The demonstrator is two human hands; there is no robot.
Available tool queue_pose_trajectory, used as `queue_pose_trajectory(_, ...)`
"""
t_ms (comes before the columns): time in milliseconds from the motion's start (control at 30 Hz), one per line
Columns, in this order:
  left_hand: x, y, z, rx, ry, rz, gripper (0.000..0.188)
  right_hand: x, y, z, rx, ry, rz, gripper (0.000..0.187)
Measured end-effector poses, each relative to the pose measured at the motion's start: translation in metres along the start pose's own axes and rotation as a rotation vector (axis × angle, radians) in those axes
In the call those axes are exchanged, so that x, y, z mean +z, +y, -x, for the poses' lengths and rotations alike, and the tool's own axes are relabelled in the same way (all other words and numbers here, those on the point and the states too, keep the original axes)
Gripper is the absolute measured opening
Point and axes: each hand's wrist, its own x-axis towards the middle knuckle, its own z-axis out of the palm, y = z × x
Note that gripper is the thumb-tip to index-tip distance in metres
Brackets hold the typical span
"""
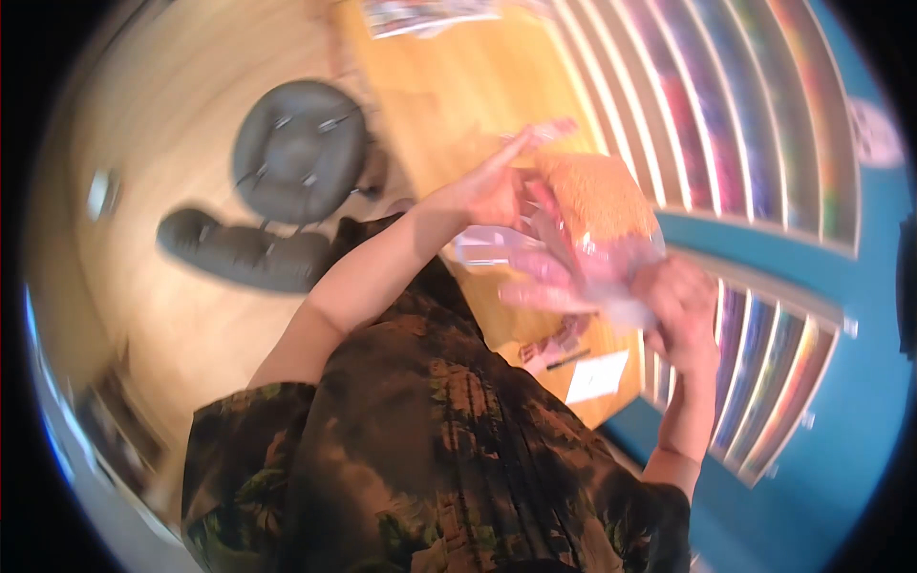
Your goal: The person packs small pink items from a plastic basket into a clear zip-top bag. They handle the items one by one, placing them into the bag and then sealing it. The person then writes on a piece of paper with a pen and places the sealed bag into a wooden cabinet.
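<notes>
In front of me, above the table, is a clear plastic bag (611, 286) with pinkish strips in it, smeared by motion. My right hand (680, 304) is closed in a fist around the bag's right end. At the bag's other side, my left hand (499, 194) has one finger or the thumb stretched out, while the others curl at the bag's edge beside something pinkish red. Just beyond the bag, an orange, fuzzy-textured piece (597, 196) shows; whether it touches the bag I cannot tell.
The wooden table (449, 86) runs away from me, with printed sheets (430, 14) at its far end. Nearer lie a white paper (598, 376) and a dark pen (569, 360). A grey chair (301, 153) stands on the left. Shelves of colourful goods (726, 105) line the blue wall.
</notes>
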Motion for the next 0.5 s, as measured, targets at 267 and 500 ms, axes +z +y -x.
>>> queue_pose_trajectory(267, 0.083, -0.062, 0.158, -0.004, 0.386, -0.426, 0.069, 0.011, -0.099, -0.087, -0.788, -0.039, 0.044, 0.029)
queue_pose_trajectory(500, 0.115, -0.151, 0.249, 0.421, 0.376, -0.234, 0.105, 0.017, -0.214, -0.171, -1.273, 0.059, 0.063, 0.021)
